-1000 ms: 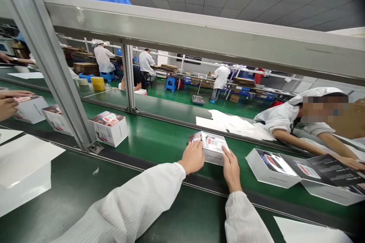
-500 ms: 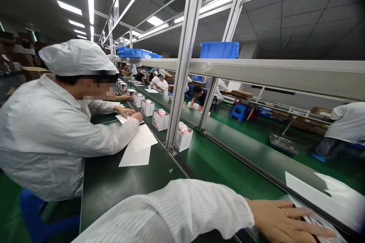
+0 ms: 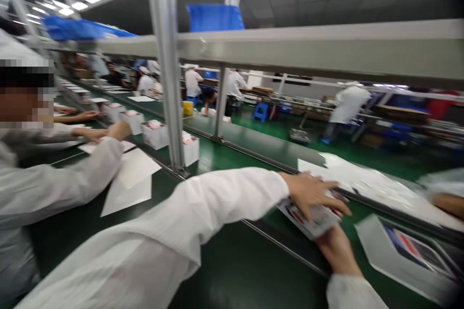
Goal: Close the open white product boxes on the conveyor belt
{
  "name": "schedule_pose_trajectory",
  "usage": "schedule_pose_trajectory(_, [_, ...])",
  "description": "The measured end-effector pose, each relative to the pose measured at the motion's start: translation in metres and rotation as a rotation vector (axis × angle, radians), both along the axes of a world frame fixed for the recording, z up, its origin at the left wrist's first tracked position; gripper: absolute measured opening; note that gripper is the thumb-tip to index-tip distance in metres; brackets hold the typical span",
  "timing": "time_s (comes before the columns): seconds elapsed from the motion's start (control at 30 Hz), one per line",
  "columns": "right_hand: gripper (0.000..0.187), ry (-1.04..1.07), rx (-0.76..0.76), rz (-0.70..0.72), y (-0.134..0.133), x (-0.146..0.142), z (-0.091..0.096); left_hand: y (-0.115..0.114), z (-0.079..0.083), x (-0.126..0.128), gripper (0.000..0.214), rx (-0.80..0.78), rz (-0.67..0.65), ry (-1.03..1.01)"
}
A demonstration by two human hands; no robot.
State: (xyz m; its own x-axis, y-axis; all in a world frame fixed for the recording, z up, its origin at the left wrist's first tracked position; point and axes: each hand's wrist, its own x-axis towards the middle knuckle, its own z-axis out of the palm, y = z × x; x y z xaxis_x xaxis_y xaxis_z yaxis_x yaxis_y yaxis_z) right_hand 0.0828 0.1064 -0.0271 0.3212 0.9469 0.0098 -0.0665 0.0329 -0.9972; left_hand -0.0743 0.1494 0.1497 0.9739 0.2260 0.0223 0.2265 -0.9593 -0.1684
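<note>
Both my hands are on a small white box [image 3: 306, 222] with red and dark print, tilted over the green conveyor belt. My left hand [image 3: 313, 193] grips it from above, fingers spread across its top. From the lower right, my right hand [image 3: 337, 248] holds its near end, with the fingers partly hidden behind it. Motion blur hides the finer print. To the right of my hands lies another white box [image 3: 379, 246] with a blue and red printed face.
A metal post [image 3: 165, 67] and a long shelf beam [image 3: 308, 50] stand across the line. White boxes [image 3: 155, 135] sit along the belt. At left, a co-worker's sleeve [image 3: 68, 178] reaches over white sheets [image 3: 132, 178]. White sheets [image 3: 384, 186] lie at the far right, near another person's arm.
My view has turned right. My left hand has gone from lying on a printed item to gripping the white box. My right hand has come into view on that box.
</note>
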Motion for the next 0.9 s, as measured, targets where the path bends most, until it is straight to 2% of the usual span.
schedule_pose_trajectory(0.1, [0.066, 0.074, -0.151, 0.024, -0.004, -0.015, 0.013, 0.006, 0.003, -0.019, 0.088, -0.072, 0.021, 0.012])
schedule_pose_trajectory(0.17, [0.065, 0.024, -0.165, -0.039, -0.007, -0.018, 0.021, 0.012, -0.001, -0.033, 0.093, -0.092, 0.058, 0.017])
schedule_pose_trajectory(0.37, [0.063, -0.168, -0.03, -0.206, -0.03, 0.006, 0.029, 0.025, -0.007, -0.065, 0.094, -0.075, 0.198, 0.149])
schedule_pose_trajectory(0.47, [0.053, -0.208, 0.044, -0.312, -0.041, 0.028, 0.033, 0.026, -0.006, -0.078, 0.095, -0.108, 0.218, 0.15])
schedule_pose_trajectory(0.53, [0.043, -0.257, 0.098, -0.476, -0.048, 0.044, 0.036, 0.025, -0.007, -0.086, 0.094, -0.092, 0.214, 0.139])
schedule_pose_trajectory(0.67, [0.036, -0.393, 0.184, -1.073, -0.062, 0.078, 0.036, 0.022, -0.01, -0.102, 0.09, -0.022, 0.186, 0.121])
schedule_pose_trajectory(0.73, [0.04, -0.354, 0.132, -1.298, -0.067, 0.094, 0.032, 0.022, -0.009, -0.109, 0.088, -0.011, 0.189, 0.11])
schedule_pose_trajectory(0.77, [0.043, -0.295, 0.077, -1.353, -0.067, 0.102, 0.029, 0.022, -0.009, -0.112, 0.088, -0.017, 0.199, 0.107])
schedule_pose_trajectory(0.83, [0.045, -0.136, -0.025, -1.343, -0.065, 0.115, 0.022, 0.023, -0.007, -0.119, 0.089, -0.052, 0.227, 0.1])
schedule_pose_trajectory(0.9, [0.04, -0.043, -0.021, -1.18, -0.059, 0.126, 0.017, 0.025, -0.005, -0.126, 0.09, -0.092, 0.253, 0.101])
